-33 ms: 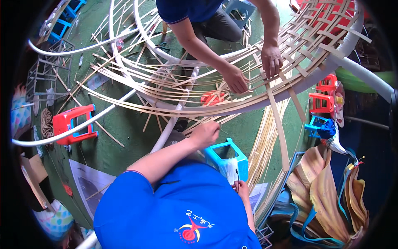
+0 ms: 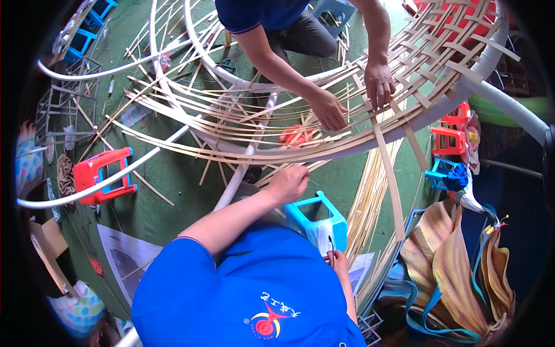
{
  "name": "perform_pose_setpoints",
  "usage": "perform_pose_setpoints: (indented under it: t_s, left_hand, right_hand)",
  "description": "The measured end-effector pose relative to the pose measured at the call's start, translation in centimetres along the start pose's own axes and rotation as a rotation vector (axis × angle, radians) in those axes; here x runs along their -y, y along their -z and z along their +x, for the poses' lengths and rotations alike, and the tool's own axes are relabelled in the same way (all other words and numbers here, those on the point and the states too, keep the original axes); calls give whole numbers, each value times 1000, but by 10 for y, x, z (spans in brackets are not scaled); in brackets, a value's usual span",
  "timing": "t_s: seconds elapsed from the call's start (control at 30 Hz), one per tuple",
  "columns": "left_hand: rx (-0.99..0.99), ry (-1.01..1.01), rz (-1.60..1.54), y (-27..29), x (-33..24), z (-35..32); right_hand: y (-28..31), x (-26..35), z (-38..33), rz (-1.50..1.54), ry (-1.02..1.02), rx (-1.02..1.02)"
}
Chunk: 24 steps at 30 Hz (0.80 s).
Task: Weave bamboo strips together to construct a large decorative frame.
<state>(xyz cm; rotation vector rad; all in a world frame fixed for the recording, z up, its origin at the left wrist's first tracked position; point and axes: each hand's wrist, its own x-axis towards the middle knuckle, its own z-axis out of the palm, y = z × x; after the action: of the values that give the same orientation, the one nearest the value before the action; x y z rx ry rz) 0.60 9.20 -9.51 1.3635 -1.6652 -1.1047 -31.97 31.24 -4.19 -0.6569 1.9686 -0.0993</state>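
Observation:
My left hand [image 2: 289, 185] is closed, its fingers curled just short of the woven frame's near rim; what it holds, if anything, is hidden. Low on the right, my right hand [image 2: 339, 263] closes on a thin dark tool [image 2: 330, 244] whose kind I cannot make out. It is beside a light-blue stool [image 2: 338, 225] with a bundle of white strands [image 2: 321, 234] on it. Ahead curves a large frame of pale bamboo strips [image 2: 254, 155], woven tightly at the right and loose at the left. Across it, a co-worker's two hands [image 2: 328, 113] work at the strips.
Long strips [image 2: 370, 202] lie in a bundle on the green floor to the right. White tubes [image 2: 156, 149] arch across the left, past a red stool [image 2: 95, 176]. More small stools [image 2: 448, 143] and large brown leaf-shaped pieces [image 2: 448, 248] stand at the right.
My left hand has shifted very slightly forward, toward the frame. Otherwise the view has only moved a little; the co-worker's hands stay at the same strips.

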Motion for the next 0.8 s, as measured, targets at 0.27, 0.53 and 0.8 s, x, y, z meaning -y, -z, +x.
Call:
perform_pose_setpoints:
  t_s: [0.27,0.53,0.8]
  left_hand:
    - [73,-129,137,18,57,65]
    - [72,-382,237,14,68,68]
    - [68,-367,259,10,71,69]
  right_hand:
    - [-24,88,-21,-110,16,2]
    - [-27,102,-6,-90,60,-9]
    - [-25,258,44,-12,470,-229]
